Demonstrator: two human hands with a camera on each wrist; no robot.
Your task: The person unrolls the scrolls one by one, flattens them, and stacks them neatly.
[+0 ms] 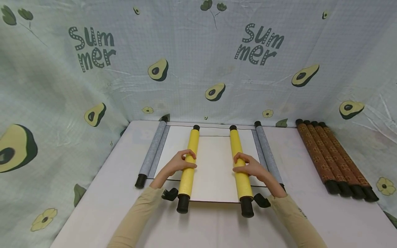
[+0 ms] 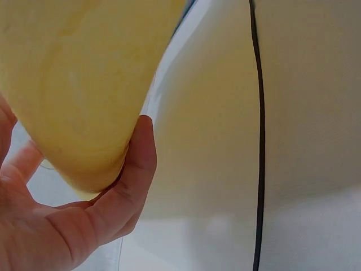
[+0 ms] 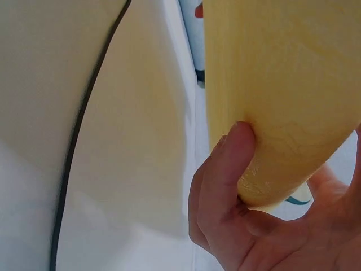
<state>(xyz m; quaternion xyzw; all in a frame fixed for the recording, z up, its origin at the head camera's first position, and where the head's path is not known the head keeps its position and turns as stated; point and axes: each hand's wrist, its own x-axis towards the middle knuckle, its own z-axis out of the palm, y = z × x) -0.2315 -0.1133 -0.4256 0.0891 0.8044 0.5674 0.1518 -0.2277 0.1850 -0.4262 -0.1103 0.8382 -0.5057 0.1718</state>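
In the head view a scroll with two yellow rolls is spread partway, a white sheet (image 1: 216,165) stretching between them. My left hand (image 1: 178,163) grips the left yellow roll (image 1: 187,179) around its middle, thumb on the near side. The right yellow roll (image 1: 243,184) is held by my right hand (image 1: 252,167) in the same way. Black knobs cap both rolls. Each wrist view shows fingers curled round a yellow roll (image 2: 79,101), (image 3: 282,101). Beneath this scroll lies another open scroll with a grey-blue left roll (image 1: 153,151) and a grey-blue right roll (image 1: 269,155).
Several brown patterned scrolls (image 1: 330,155) lie side by side on the right of the white table (image 1: 102,206). A cloth backdrop (image 1: 186,44) printed with avocados hangs behind and along the sides. Black wrist cameras (image 1: 169,194) sit by the sleeves.
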